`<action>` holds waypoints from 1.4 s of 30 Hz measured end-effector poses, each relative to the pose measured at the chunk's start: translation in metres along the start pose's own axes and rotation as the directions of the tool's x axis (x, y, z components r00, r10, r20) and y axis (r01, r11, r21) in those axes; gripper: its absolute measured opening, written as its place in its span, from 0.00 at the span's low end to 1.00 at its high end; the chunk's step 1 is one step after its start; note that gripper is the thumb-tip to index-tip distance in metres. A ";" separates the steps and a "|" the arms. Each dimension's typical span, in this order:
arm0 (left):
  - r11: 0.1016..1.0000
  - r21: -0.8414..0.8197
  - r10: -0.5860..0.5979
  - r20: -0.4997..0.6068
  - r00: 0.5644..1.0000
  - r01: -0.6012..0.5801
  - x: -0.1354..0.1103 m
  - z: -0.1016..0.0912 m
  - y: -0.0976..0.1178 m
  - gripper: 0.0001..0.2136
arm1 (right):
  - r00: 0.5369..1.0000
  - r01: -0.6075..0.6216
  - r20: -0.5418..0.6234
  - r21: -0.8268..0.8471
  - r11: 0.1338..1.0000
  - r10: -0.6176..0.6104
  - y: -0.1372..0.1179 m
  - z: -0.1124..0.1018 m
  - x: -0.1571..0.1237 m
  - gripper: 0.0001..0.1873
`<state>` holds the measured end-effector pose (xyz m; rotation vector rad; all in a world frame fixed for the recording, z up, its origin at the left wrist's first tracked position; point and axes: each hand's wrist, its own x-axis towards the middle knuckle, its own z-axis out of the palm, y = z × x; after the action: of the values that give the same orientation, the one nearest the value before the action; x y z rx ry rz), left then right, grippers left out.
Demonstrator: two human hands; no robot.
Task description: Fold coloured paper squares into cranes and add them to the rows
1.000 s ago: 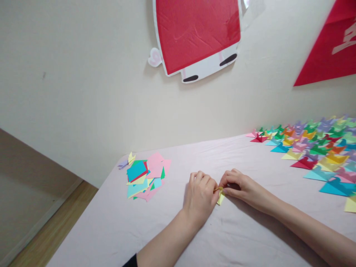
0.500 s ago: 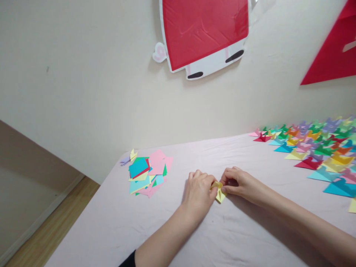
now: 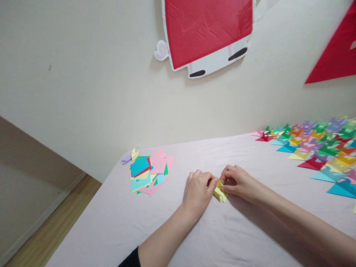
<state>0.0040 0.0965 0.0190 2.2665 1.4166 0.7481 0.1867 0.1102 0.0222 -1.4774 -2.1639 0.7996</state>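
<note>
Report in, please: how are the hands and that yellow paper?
Left hand touching, right hand pinching folded yellow paper. Colored sheets off left, folded shapes off right.

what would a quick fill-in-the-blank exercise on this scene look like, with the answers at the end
The paper between the left hand and the right hand is coloured ____. The pile of loose sheets lies to the ____ of both hands. The sleeve on the left arm is coloured ____.

Missing words: yellow; left; black.
</note>
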 end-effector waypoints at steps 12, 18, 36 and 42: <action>0.999 -0.002 0.034 0.054 0.998 -0.034 0.001 -0.003 -0.002 0.06 | 0.989 0.063 0.119 0.220 0.974 -0.090 0.012 -0.014 0.001 0.10; 0.999 -0.034 0.024 0.012 1.000 -0.023 0.001 0.000 -0.002 0.06 | 0.996 0.063 0.058 0.178 0.982 -0.074 0.009 -0.005 0.001 0.04; 0.992 -0.124 0.036 0.007 0.999 -0.035 0.004 -0.003 0.002 0.05 | 0.996 -0.015 -0.085 -0.042 0.999 0.011 0.000 0.009 0.002 0.04; 0.989 -0.132 0.067 -0.039 0.997 -0.071 0.002 -0.002 0.001 0.06 | 0.997 -0.013 -0.081 -0.039 0.999 0.010 0.000 0.009 0.002 0.04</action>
<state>0.0047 0.0975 0.0214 2.2191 1.2686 0.8804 0.1810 0.1104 0.0155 -1.5165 -2.1248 0.6927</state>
